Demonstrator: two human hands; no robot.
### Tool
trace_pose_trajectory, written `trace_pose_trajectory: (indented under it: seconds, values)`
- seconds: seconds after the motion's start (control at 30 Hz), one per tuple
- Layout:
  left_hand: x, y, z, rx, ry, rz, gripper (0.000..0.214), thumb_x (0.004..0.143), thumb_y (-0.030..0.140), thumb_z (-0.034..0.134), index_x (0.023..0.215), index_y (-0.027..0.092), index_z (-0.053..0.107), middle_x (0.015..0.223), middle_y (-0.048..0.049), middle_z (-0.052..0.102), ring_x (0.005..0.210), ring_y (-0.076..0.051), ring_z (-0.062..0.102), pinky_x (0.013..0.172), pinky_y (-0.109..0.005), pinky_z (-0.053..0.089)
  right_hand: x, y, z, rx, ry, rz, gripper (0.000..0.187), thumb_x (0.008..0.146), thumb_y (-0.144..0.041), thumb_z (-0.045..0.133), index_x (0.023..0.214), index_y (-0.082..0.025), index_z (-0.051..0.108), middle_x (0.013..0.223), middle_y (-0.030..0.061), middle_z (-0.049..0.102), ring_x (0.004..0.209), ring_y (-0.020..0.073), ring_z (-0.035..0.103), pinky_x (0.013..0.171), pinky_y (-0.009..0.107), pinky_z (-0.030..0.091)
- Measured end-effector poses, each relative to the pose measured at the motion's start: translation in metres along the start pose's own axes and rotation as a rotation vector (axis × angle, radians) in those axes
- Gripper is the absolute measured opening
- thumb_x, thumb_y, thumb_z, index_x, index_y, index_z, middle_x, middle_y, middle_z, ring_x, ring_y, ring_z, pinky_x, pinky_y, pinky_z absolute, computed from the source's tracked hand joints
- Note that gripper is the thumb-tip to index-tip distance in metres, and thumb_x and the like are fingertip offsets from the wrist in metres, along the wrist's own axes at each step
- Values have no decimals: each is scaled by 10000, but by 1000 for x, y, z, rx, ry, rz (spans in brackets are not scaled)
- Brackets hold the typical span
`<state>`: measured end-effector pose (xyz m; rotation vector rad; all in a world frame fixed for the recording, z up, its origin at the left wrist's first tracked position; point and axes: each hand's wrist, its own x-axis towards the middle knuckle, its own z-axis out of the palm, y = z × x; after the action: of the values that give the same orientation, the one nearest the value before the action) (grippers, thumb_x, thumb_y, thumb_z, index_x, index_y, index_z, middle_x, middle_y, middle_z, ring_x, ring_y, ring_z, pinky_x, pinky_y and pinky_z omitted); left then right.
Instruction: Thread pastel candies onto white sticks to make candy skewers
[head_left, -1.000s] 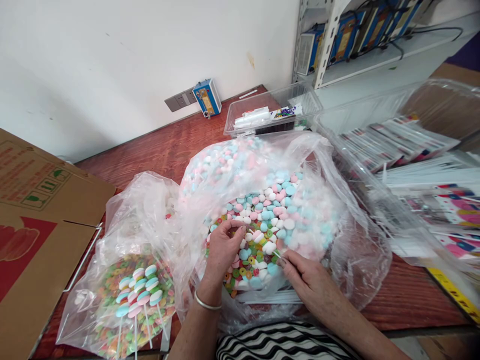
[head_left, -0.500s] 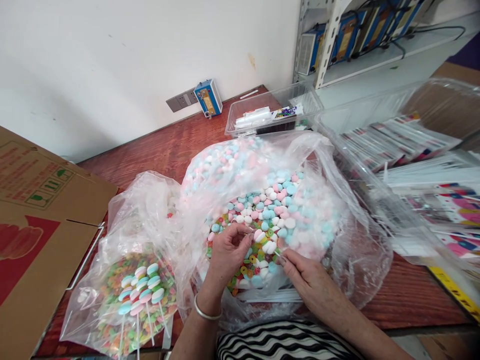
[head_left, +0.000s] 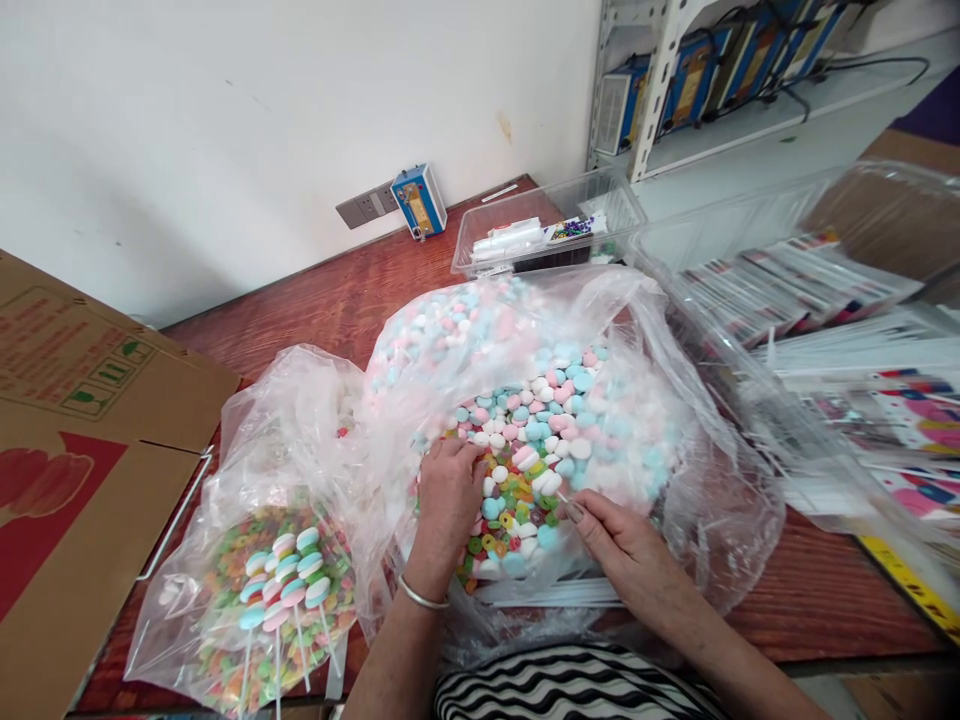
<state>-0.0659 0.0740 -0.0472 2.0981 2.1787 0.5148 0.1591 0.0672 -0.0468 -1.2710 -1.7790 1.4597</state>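
Observation:
In my right hand (head_left: 611, 535), thumb and forefinger pinch a thin white lollipop stick (head_left: 564, 497). Pink, white, yellow and green candies are threaded on it, forming a candy skewer (head_left: 537, 467). My left hand (head_left: 450, 490), with a bangle on the wrist, is curled down at the left side of the loose candies; its fingertips are partly hidden, and what they hold cannot be made out. Both hands are over a big open plastic bag (head_left: 720, 500) of pastel button candies (head_left: 559, 395) and coloured gummy rings (head_left: 510, 520).
Finished-looking candy skewers (head_left: 289, 575) lie on a bag of gummy rings (head_left: 225, 550) at left, beside a cardboard box (head_left: 67, 420). White sticks (head_left: 551, 592) lie near the front edge. Clear bins (head_left: 551, 190) stand behind and at right. A blue device (head_left: 418, 202) stands by the wall.
My left hand has left the tip of the skewer and moved left and slightly up, down onto the loose candies. My right hand keeps the stick, shifted slightly right.

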Motion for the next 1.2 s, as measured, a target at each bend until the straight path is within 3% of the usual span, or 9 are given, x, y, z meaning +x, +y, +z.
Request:
trace_pose_trajectory:
  seconds: [0.13, 0.33, 0.63, 0.73, 0.87, 1.03, 1.13, 1.2]
  values:
    - [-1, 4, 1, -10, 21, 19, 95, 852, 141, 605, 838, 206, 673, 926, -64, 667, 987, -243, 586, 890, -411, 463, 1, 3, 2, 2, -10, -14, 315, 953, -405, 399, 826, -191, 592, 711, -13, 572, 671, 163, 521, 608, 239, 399]
    - [-7, 5, -1, -282, 182, -85, 124, 860, 125, 599, 855, 224, 673, 937, -23, 709, 975, -190, 609, 900, -347, 479, 0, 2, 3, 6, -64, -5, 360, 951, -440, 383, 843, -181, 607, 740, 5, 600, 693, 178, 538, 614, 250, 406]
    - [-1, 1, 13, -55, 69, 19, 153, 872, 136, 590, 908, 231, 704, 933, -51, 686, 960, -234, 593, 895, -406, 458, 0, 2, 4, -14, -43, -9, 354, 939, -439, 387, 822, -185, 604, 716, 1, 596, 671, 176, 536, 602, 251, 401]
    - [0, 3, 15, -90, 83, 10, 140, 865, 122, 580, 859, 216, 684, 948, -55, 679, 977, -234, 588, 911, -404, 447, 0, 2, 4, -16, -41, -14, 363, 940, -436, 387, 799, -185, 607, 711, 1, 588, 660, 172, 527, 585, 247, 397]
    - [-5, 6, 9, -296, 152, -100, 121, 840, 117, 574, 854, 213, 647, 962, -41, 673, 970, -209, 598, 889, -354, 453, -1, 2, 3, -15, -40, -22, 344, 940, -420, 392, 827, -182, 612, 723, 3, 599, 672, 176, 535, 595, 250, 404]
    - [-9, 10, -1, -749, 95, -394, 86, 833, 263, 618, 905, 218, 629, 804, 9, 663, 698, -140, 597, 645, -255, 457, -3, 1, 5, -23, -71, -4, 370, 955, -436, 376, 791, -185, 593, 712, -3, 567, 660, 168, 513, 587, 248, 390]
    - [-8, 14, -3, -1060, 32, -417, 170, 805, 324, 674, 916, 202, 633, 856, -17, 690, 792, -152, 635, 681, -247, 485, -2, 0, 6, -31, -83, 3, 367, 957, -438, 372, 796, -186, 585, 709, -7, 557, 651, 164, 503, 578, 247, 379]
    - [-8, 16, -4, -1139, -1, -424, 205, 790, 336, 700, 931, 193, 658, 889, -35, 706, 823, -159, 645, 711, -256, 498, -2, 1, 7, -40, -88, 5, 361, 956, -433, 370, 789, -188, 576, 705, -7, 559, 651, 165, 504, 577, 248, 378]
